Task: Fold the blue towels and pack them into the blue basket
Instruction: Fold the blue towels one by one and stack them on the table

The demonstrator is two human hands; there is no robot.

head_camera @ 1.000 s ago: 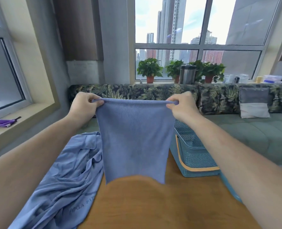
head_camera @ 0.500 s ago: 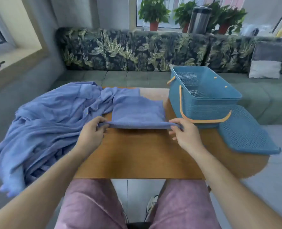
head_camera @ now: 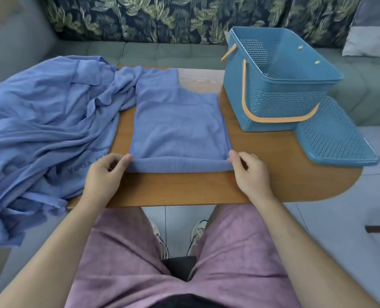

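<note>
1. The sofa, with its grey-green seat and leaf-print back, runs along the far side, and a grey-and-white cushion stands at its right end.
2. The wooden table is in front of me, its near edge over my knees.
3. The large blue towel lies crumpled over the table's left end and hangs off it. I can read part of some lettering, "YOGA".
4. The blue basket stands upright at the table's far right with its orange handle lowered against the front wall. I see no towel inside it.
5. The small blue towel lies flat on the table between the heap and the basket, and its near edge is doubled into a soft fold.
6. The basket's perforated lid lies just beside the basket, overhanging the table's right edge.
7. My left hand pinches the fold's left corner between thumb and fingers.
8. My right hand pinches the right corner the same way.
</note>
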